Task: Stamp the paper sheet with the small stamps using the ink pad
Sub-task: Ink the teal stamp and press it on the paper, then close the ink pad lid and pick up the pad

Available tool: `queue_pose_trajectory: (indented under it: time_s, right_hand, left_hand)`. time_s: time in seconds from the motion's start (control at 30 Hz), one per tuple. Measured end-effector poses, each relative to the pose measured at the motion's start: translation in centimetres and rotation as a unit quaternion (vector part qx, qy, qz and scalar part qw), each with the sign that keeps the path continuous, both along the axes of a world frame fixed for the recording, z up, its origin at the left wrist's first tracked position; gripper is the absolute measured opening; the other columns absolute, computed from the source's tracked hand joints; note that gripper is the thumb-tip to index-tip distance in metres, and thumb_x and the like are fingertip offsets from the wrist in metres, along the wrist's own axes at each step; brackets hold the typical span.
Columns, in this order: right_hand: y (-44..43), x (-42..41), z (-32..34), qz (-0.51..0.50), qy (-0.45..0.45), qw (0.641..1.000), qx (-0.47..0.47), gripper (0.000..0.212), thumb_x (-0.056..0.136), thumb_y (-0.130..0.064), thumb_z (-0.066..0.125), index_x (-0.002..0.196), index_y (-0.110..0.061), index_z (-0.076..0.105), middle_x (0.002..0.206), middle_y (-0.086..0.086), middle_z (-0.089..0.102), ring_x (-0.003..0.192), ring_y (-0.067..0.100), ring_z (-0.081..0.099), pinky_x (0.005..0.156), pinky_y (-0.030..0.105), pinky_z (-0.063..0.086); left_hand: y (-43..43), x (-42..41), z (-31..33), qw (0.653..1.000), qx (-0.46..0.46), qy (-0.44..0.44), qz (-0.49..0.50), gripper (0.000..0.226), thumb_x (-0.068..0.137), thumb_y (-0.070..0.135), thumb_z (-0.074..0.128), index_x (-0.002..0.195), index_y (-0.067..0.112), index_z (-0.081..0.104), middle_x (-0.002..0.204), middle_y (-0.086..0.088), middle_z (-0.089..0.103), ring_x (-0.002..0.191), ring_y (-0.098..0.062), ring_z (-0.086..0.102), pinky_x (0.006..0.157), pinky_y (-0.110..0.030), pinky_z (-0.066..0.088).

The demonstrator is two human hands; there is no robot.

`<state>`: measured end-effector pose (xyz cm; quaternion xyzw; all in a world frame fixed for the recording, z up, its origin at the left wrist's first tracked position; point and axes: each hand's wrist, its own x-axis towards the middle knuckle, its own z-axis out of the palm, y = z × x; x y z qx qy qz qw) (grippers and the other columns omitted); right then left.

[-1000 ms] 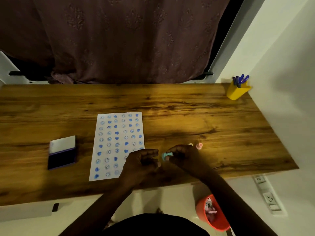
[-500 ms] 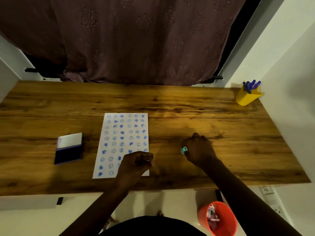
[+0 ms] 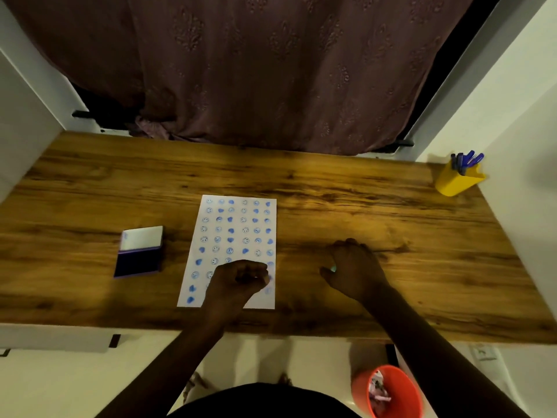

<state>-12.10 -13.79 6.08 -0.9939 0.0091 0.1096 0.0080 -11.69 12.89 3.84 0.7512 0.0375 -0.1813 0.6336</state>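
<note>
Left hand [image 3: 241, 279] fisted over sheet [image 3: 232, 230] near edge, contents unclear; right hand [image 3: 354, 267] on desk [image 3: 391, 212] gripping teal stamp [image 3: 333, 268]. Ink pad [image 3: 140, 251] open left.

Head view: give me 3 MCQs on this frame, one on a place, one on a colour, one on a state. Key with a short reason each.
1. Where is the ink pad relative to the paper sheet?
A. On the person's left of it
B. On the person's right of it
C. On top of it

2. What colour is the pen holder at the far right corner of the table?
A. Red
B. Yellow
C. Green

3. What state is the ink pad in?
A. Closed
B. Open, lid flipped back
C. Upside down

Key:
1 A: it lies on bare wood left of the sheet, apart from it.
2 B: yellow cup with blue pens.
3 B: the white lid stands behind the dark pad surface.
</note>
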Motion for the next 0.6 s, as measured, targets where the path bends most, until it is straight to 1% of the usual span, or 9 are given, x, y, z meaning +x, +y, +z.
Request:
queue_pose_trajectory:
  time_s: [0.1,0.2,0.37,0.4,0.43,0.47,0.5,0.53,0.6]
  right_hand:
    - [2.7,0.7,0.6,-0.012,-0.052,0.995,0.080,0.036,0.091,-0.048,0.059,0.121,-0.030,0.070,0.118,-0.005,0.072,0.109,0.019,0.066,0.089,0.036,0.057]
    - [6.1,1.8,0.9,-0.029,-0.072,0.982,0.170,0.029,0.093,-0.040,0.064,0.119,-0.031,0.073,0.118,-0.008,0.073,0.104,0.016,0.070,0.078,0.027,0.055]
    - [11.8,4.0,0.9,-0.046,-0.068,0.948,0.306,0.028,0.093,-0.030,0.072,0.117,-0.018,0.077,0.115,-0.002,0.078,0.096,0.010,0.073,0.086,0.029,0.061]
    - [13.0,4.5,0.7,-0.049,-0.068,0.943,0.323,0.026,0.092,-0.030,0.073,0.115,-0.017,0.078,0.112,-0.002,0.079,0.092,0.007,0.073,0.084,0.024,0.060]
    - [14.0,4.9,0.4,-0.053,-0.065,0.938,0.336,0.025,0.092,-0.030,0.073,0.112,-0.018,0.079,0.110,-0.003,0.079,0.089,0.004,0.072,0.080,0.016,0.057]
    - [15.2,5.4,0.1,-0.059,-0.058,0.935,0.346,0.023,0.091,-0.030,0.074,0.110,-0.019,0.079,0.109,-0.005,0.079,0.086,0.001,0.071,0.074,0.006,0.052]
    - [16.3,5.9,-0.2,-0.065,-0.047,0.931,0.357,0.021,0.091,-0.030,0.074,0.109,-0.020,0.079,0.109,-0.006,0.079,0.087,0.001,0.070,0.072,0.002,0.046]
    - [17.5,6.4,-0.4,-0.069,-0.036,0.927,0.366,0.021,0.091,-0.030,0.074,0.108,-0.020,0.079,0.110,-0.006,0.078,0.092,0.003,0.071,0.074,0.003,0.046]
    - [19.5,7.4,-1.0,-0.066,-0.020,0.924,0.377,0.020,0.091,-0.029,0.074,0.107,-0.018,0.080,0.112,-0.004,0.078,0.102,0.009,0.071,0.086,0.016,0.052]
  left_hand:
    - [2.2,0.7,0.3,0.999,-0.011,0.003,0.031,0.023,0.084,-0.003,0.079,0.092,0.019,0.079,0.098,-0.015,0.081,0.099,-0.033,0.077,0.092,-0.057,0.061]
    - [4.8,1.6,0.2,0.998,-0.007,0.001,0.063,0.019,0.085,-0.002,0.078,0.097,0.014,0.078,0.101,-0.017,0.079,0.098,-0.035,0.076,0.089,-0.052,0.063]
    - [9.8,3.0,-0.1,0.994,0.023,-0.015,0.104,0.017,0.087,0.002,0.079,0.101,0.011,0.078,0.096,-0.012,0.080,0.092,-0.031,0.078,0.077,-0.037,0.064]
    - [11.0,3.2,-0.2,0.993,0.028,-0.021,0.111,0.016,0.087,0.002,0.078,0.096,0.014,0.078,0.093,-0.009,0.080,0.091,-0.031,0.078,0.076,-0.037,0.064]
    - [11.9,3.4,-0.3,0.992,0.034,-0.026,0.118,0.020,0.087,0.000,0.077,0.091,0.019,0.076,0.091,-0.007,0.079,0.089,-0.032,0.077,0.076,-0.040,0.064]
    - [13.1,3.6,-0.4,0.991,0.036,-0.029,0.128,0.026,0.087,-0.002,0.076,0.087,0.024,0.073,0.090,-0.007,0.077,0.088,-0.033,0.076,0.077,-0.042,0.063]
    - [14.3,3.9,-0.6,0.989,0.036,-0.032,0.139,0.030,0.088,-0.003,0.076,0.086,0.027,0.070,0.091,-0.008,0.076,0.087,-0.033,0.074,0.075,-0.043,0.064]
    - [15.5,4.2,-0.8,0.988,0.032,-0.032,0.151,0.032,0.087,-0.003,0.075,0.087,0.028,0.069,0.091,-0.008,0.076,0.085,-0.031,0.074,0.071,-0.039,0.065]
    - [17.9,4.9,-1.3,0.985,0.027,-0.028,0.171,0.029,0.087,-0.002,0.076,0.091,0.026,0.070,0.093,-0.010,0.076,0.081,-0.025,0.074,0.061,-0.026,0.064]
